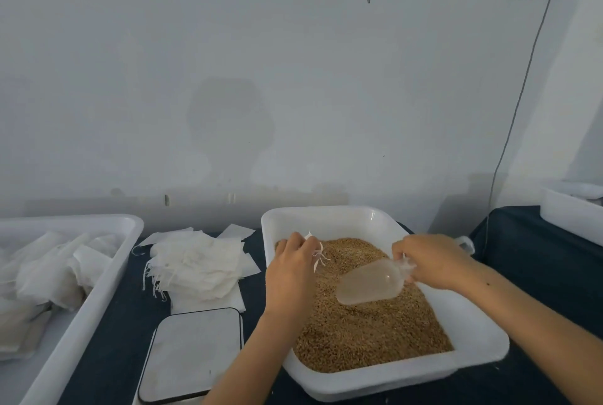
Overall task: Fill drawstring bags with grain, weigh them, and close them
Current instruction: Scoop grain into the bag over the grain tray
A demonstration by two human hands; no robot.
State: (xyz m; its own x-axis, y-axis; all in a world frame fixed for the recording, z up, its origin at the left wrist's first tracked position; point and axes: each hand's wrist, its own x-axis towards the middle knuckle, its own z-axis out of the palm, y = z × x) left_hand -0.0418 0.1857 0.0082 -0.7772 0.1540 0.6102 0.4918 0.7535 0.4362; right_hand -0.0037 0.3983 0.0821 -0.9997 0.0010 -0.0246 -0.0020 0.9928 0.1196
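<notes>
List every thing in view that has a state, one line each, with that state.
grain tub: open, partly filled with grain
scoop: held over the grain, tilted
left hand: pinches a white bag by its strings
right hand: grips the scoop's handle
scale: platform bare
empty bags: stacked flat on the table
left tub: holds bags

Golden-brown grain fills a white tub. The scoop is clear and looks faintly milky. The stacked bags are off-white, on a dark navy surface. The scale is pale grey, black-edged.
</notes>
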